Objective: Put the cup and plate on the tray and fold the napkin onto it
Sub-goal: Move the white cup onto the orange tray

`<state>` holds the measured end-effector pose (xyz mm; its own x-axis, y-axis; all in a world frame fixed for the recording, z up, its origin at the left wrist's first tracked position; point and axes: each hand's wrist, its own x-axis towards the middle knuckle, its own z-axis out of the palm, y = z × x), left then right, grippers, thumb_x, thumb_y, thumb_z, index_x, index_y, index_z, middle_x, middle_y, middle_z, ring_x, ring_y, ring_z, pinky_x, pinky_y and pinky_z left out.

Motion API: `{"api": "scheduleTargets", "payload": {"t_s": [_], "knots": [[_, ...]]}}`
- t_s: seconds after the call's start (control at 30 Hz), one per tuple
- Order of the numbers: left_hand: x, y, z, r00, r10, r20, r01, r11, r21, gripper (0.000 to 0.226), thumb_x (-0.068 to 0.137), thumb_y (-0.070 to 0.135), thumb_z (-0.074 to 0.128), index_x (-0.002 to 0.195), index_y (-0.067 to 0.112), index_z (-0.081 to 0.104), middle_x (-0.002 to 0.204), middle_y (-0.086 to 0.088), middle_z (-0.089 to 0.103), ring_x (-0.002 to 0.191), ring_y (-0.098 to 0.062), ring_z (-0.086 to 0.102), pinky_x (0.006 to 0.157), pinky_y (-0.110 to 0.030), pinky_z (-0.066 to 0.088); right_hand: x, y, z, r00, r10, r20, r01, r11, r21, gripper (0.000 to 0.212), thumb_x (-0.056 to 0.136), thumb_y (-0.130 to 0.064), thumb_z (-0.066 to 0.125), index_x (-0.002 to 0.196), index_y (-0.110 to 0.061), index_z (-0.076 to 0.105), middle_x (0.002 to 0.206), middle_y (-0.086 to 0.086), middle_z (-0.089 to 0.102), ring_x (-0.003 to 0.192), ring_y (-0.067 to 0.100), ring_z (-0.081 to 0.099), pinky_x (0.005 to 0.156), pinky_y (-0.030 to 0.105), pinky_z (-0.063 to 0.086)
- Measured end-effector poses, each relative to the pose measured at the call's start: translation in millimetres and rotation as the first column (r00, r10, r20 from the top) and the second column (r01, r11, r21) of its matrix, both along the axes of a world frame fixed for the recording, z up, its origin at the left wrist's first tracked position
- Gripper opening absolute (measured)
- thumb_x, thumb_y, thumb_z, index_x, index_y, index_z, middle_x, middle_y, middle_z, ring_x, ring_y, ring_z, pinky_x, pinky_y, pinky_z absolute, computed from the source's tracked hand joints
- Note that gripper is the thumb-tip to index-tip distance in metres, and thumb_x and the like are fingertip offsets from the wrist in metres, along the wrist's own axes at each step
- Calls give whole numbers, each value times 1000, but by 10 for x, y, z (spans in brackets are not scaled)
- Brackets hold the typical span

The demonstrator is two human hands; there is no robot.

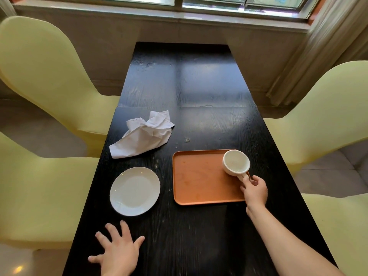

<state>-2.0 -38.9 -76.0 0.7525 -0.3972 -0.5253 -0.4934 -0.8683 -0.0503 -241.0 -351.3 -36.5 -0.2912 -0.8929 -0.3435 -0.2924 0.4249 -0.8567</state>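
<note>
An orange tray point(199, 180) lies on the black table. A white cup point(236, 162) is tilted over the tray's far right corner, and my right hand point(254, 191) grips its handle. A white plate point(135, 191) rests on the table left of the tray. A crumpled white napkin point(143, 134) lies beyond the plate. My left hand point(117, 250) hovers with fingers spread over the table's near edge, a short way below the plate, holding nothing.
The black wooden table point(189, 86) runs away from me to a wall under a window. Pale yellow chairs point(39, 72) stand along both long sides, close to the table's edges. A curtain point(328, 46) hangs at the far right.
</note>
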Motion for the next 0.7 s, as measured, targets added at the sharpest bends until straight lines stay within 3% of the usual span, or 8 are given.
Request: {"api": "scheduleTargets", "payload": {"t_s": [0.17,0.33,0.5,0.57,0.7], "knots": [[53,21,64,999,-1,-43,-1,999,-40,91,90,75,36,158,24,4,163,-18,-2,148,-49,-1,105,-76,33,101,452,67,997,14,-70,-18,998,-67,14,97,-18,65,110,-20,62,98,0,69,82,16,73,74,33,59],[242,231,153,999,-49,1,49,993,-105,78,92,71,37,157,35,15,165,-7,11,152,-34,6,110,-68,31,495,958,185,938,342,-51,-341,939,36,9,98,-19,65,101,-26,67,93,-4,70,76,14,74,67,29,63],[464,438,104,1000,13,27,-10,996,-88,91,87,80,31,159,34,-2,167,-13,-1,153,-38,-3,113,-67,28,1196,1347,123,754,656,19,-649,741,174,14,99,-18,63,110,-13,69,88,6,73,68,15,72,67,36,66],[514,452,78,1000,-2,27,4,996,-86,91,86,81,33,157,39,-5,166,-15,0,153,-40,-2,111,-66,30,1501,1443,39,717,696,39,-682,689,243,27,99,-20,63,122,-7,64,89,10,73,67,18,72,68,35,66],[518,433,36,999,-30,36,33,996,-84,88,87,80,34,156,43,-6,166,-17,1,152,-42,-1,109,-66,34,1880,1437,-129,726,687,-46,-641,699,317,45,100,-27,62,138,-5,55,91,8,74,68,20,77,74,36,65]]}}
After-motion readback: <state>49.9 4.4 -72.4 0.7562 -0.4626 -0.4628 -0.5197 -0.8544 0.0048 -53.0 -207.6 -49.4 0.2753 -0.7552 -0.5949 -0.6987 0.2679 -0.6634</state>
